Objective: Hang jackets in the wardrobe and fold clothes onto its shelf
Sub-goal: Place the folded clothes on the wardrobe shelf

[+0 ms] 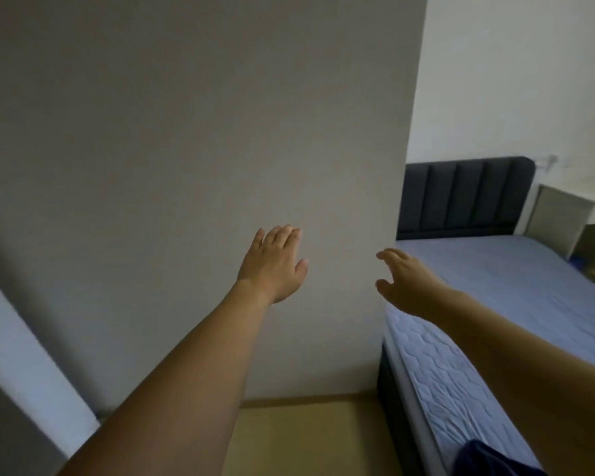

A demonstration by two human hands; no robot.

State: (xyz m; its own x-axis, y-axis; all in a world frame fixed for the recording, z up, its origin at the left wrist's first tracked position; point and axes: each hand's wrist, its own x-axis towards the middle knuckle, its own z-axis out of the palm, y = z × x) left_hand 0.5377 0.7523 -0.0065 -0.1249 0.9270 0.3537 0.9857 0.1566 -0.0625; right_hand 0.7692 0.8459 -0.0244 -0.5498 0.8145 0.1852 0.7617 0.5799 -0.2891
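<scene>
Left hand (278, 266) flat, fingers straight, against the wardrobe panel (186, 166); right hand (404, 281) spread, holding nothing, at its edge. Dark garment (488, 460) on the bed (516, 286), cut off by the frame.

The light is dim and flat, with a soft grey cast over the big panel (186, 149) that fills the left of the view. The far wall (529, 80) at the upper right is the brightest part, so light seems to come from that side. The bed (495, 286) shows pale blue, its quilted side fairly sharp. The pale strip (24, 355) at the lower left edge is smeared by motion blur. Straight lines lean and bow towards the edges of the frame. Both forearms look dark and shaded, and the right hand (402, 280) is slightly soft.
</scene>
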